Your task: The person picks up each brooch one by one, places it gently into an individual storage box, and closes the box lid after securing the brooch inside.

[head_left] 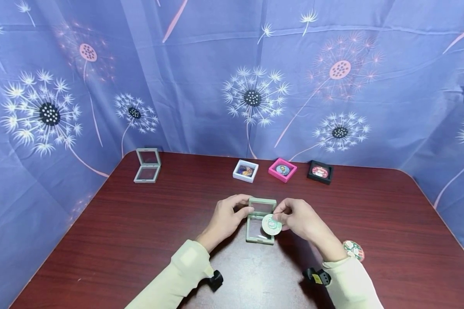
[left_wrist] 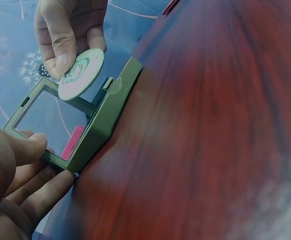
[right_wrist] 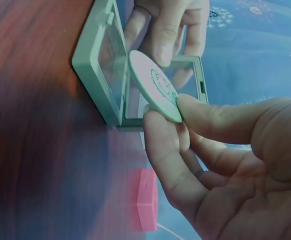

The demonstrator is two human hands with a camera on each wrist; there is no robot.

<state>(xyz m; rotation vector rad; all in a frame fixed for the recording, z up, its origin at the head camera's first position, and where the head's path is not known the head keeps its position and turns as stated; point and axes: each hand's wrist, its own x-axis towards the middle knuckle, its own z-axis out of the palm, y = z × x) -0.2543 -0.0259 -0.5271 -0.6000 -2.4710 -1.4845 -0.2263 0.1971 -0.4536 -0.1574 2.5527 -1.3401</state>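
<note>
A green hinged display case (head_left: 260, 241) with clear windows stands opened on the table, its lid raised at the back. My left hand (head_left: 227, 216) grips the lid's left side, thumb on the front and fingers behind, as the left wrist view shows. Between thumb and fingers my right hand (head_left: 300, 218) pinches a round white disc (right_wrist: 153, 86) with a green drawing. In the head view the disc (head_left: 271, 225) is held tilted over the right part of the case's lower half. In the right wrist view a gap shows between the disc and the lower window.
Along the back stand white (head_left: 245, 171), pink (head_left: 282, 170) and black (head_left: 320, 172) cases, each with a round picture inside. Another opened case (head_left: 147, 166) lies at the back left. A patterned round disc (head_left: 354, 250) sits beside my right wrist, partly covered by the sleeve.
</note>
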